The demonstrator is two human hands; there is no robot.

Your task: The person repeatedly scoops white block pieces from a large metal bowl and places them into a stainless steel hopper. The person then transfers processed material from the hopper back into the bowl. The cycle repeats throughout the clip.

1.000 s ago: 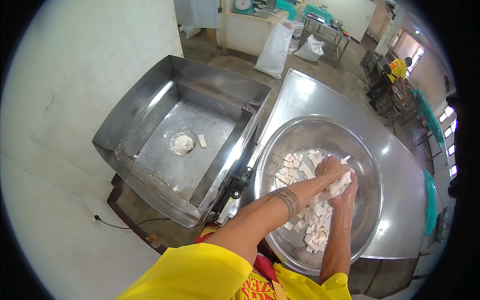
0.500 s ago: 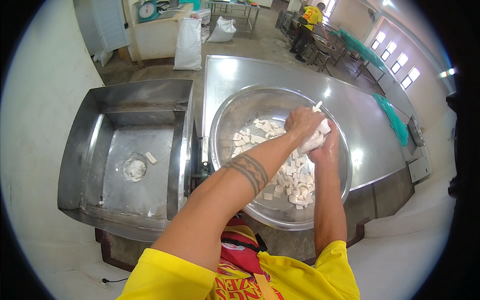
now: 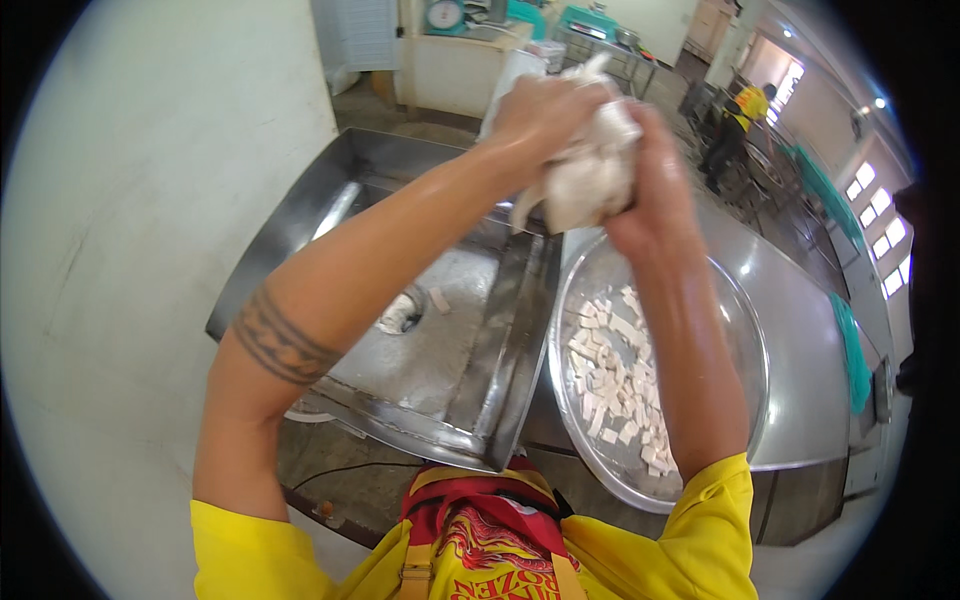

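Observation:
Between both hands I hold a clump of white cut pieces [image 3: 592,165], raised above the inner edge of the metal trough. My left hand [image 3: 550,112] presses it from the left, and my right hand [image 3: 650,185] cups its right side. More small, flat white pieces [image 3: 620,385] lie in the wide steel bowl [image 3: 752,370] beneath my right forearm. The deep rectangular trough [image 3: 440,350] sits to the left, partly behind my left forearm. In its floor is a round opening [image 3: 402,312] with white material in it, and one loose piece [image 3: 439,300] lies beside that.
The bowl stands on a steel table [image 3: 810,420] with a green cloth [image 3: 848,350] at its right edge. A white wall [image 3: 150,250] bounds the left side. Farther back are a dial scale [image 3: 444,15] and a person in a yellow shirt [image 3: 745,108].
My hands have lifted the clump out of the bowl and carried it up and left, to the trough. The view has turned, so the trough and bowl appear farther right.

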